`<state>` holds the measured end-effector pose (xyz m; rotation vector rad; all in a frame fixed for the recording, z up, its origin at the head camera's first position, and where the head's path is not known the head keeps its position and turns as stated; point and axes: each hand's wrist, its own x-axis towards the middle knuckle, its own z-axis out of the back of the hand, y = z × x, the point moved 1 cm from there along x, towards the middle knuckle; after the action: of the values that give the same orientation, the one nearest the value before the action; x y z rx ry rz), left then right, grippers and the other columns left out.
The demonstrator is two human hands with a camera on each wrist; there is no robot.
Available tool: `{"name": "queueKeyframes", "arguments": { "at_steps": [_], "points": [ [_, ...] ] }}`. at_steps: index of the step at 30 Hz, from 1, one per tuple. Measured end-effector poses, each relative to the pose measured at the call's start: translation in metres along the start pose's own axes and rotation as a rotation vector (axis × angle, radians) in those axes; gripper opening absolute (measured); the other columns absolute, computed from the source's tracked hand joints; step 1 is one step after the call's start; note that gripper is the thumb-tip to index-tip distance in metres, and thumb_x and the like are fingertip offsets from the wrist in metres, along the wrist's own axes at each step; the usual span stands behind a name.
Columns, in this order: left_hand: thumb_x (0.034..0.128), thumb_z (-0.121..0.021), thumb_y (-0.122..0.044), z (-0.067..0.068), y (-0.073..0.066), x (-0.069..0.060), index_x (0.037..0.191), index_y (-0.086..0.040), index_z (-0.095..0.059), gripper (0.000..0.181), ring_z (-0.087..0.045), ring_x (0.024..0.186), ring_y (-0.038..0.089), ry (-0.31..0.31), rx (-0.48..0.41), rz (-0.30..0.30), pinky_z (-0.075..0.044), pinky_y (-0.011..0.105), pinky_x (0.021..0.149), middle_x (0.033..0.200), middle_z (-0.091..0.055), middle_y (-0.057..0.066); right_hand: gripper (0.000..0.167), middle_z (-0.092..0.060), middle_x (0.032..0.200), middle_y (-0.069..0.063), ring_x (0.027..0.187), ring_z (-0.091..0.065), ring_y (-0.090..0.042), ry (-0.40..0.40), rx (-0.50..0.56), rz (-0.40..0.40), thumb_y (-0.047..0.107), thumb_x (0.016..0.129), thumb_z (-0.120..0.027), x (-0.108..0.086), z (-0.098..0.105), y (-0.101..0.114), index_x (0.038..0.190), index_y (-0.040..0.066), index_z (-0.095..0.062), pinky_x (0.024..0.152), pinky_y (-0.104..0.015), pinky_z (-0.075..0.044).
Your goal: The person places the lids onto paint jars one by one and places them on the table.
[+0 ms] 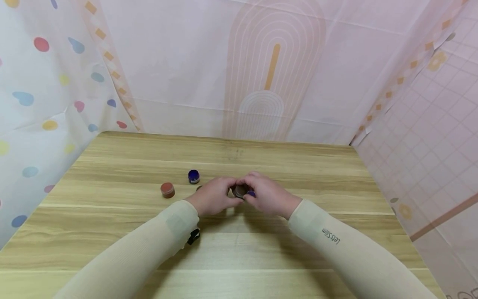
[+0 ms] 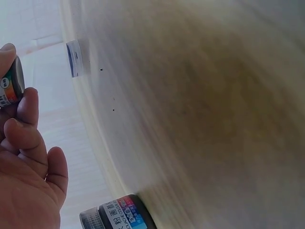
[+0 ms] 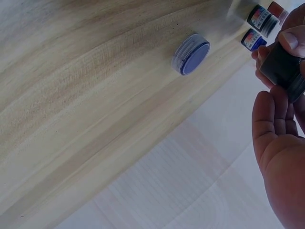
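Note:
A small dark paint jar (image 1: 240, 191) is between both hands in the head view. My left hand (image 1: 214, 195) grips it from the left, thumb nearest me. From the right, the thumb and fingers of my right hand (image 1: 269, 195) grip the same jar. Its colourful label (image 2: 8, 90) shows in the left wrist view, and its black side (image 3: 279, 67) in the right wrist view. A blue paint jar (image 3: 190, 54) stands on the table beside my right hand, mostly hidden in the head view. Which hand has the lid is hidden.
Left of my hands stand a red-brown paint jar (image 1: 167, 189) and another blue paint jar (image 1: 193, 176). A further dark paint jar (image 2: 119, 213) stands close to my left hand, largely covered by it from above. Patterned cloth (image 1: 179, 74) hangs behind the wooden table (image 1: 239, 257).

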<state>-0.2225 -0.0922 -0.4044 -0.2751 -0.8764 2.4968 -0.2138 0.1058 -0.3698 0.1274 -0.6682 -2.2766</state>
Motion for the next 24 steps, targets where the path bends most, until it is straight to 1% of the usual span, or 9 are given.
{"name": "queueKeyframes", "arguments": {
  "at_steps": [3,6,8,13,19,24],
  "points": [
    [0.0948,-0.079,-0.031,-0.0003,-0.0006,-0.0001,0.129,-0.014,-0.069,0.039,-0.061,0.090,0.012,-0.010,0.008,0.000,-0.051,0.033,0.082,0.106,-0.071,-0.005,0.034,-0.067,0.124,-0.011,0.104,-0.064,-0.019,-0.008,0.003,-0.014,0.006,0.097,-0.072,0.0004,-0.0002,-0.0006,0.130,0.001,-0.067,0.091,-0.031,-0.056],
    [0.0945,-0.079,-0.029,-0.0004,-0.0015,-0.0009,0.130,-0.013,-0.069,0.041,-0.060,0.087,0.013,-0.017,0.003,-0.001,-0.051,0.033,0.079,0.106,-0.071,-0.005,0.033,-0.067,0.123,-0.012,0.103,-0.065,-0.021,-0.005,0.019,-0.040,0.008,0.097,-0.074,0.0006,-0.0003,-0.0004,0.129,0.001,-0.067,0.089,-0.031,-0.056],
    [0.0944,-0.078,-0.028,-0.0005,-0.0023,-0.0013,0.128,-0.013,-0.069,0.038,-0.058,0.084,0.013,-0.020,-0.005,0.001,-0.050,0.032,0.077,0.104,-0.071,-0.005,0.033,-0.068,0.123,-0.012,0.103,-0.065,-0.023,0.001,0.036,-0.061,0.009,0.097,-0.075,0.0008,-0.0004,-0.0002,0.128,0.001,-0.067,0.088,-0.031,-0.055],
    [0.0951,-0.077,-0.027,-0.0004,-0.0026,-0.0017,0.114,-0.016,-0.069,0.023,-0.056,0.079,0.014,-0.015,-0.019,0.014,-0.048,0.032,0.071,0.096,-0.068,-0.006,0.031,-0.068,0.120,-0.011,0.102,-0.065,-0.024,0.009,0.064,-0.108,0.011,0.097,-0.076,0.0018,-0.0009,0.0000,0.126,0.002,-0.068,0.085,-0.030,-0.055],
    [0.0953,-0.076,-0.027,-0.0005,-0.0019,-0.0017,0.109,-0.017,-0.068,0.019,-0.056,0.080,0.015,-0.017,-0.017,0.018,-0.047,0.032,0.071,0.095,-0.067,-0.005,0.028,-0.069,0.115,-0.007,0.096,-0.064,-0.016,-0.002,0.076,-0.146,0.014,0.096,-0.079,0.0031,-0.0019,-0.0017,0.121,0.004,-0.070,0.082,-0.026,-0.055],
    [0.0951,-0.076,-0.027,-0.0009,-0.0023,-0.0010,0.108,-0.018,-0.069,0.017,-0.057,0.083,0.015,-0.018,-0.021,0.022,-0.048,0.033,0.075,0.097,-0.068,-0.006,0.027,-0.068,0.108,-0.005,0.092,-0.063,-0.013,-0.013,0.079,-0.179,0.020,0.095,-0.081,0.0036,-0.0027,-0.0026,0.116,0.007,-0.070,0.080,-0.027,-0.056]
  ]
}}
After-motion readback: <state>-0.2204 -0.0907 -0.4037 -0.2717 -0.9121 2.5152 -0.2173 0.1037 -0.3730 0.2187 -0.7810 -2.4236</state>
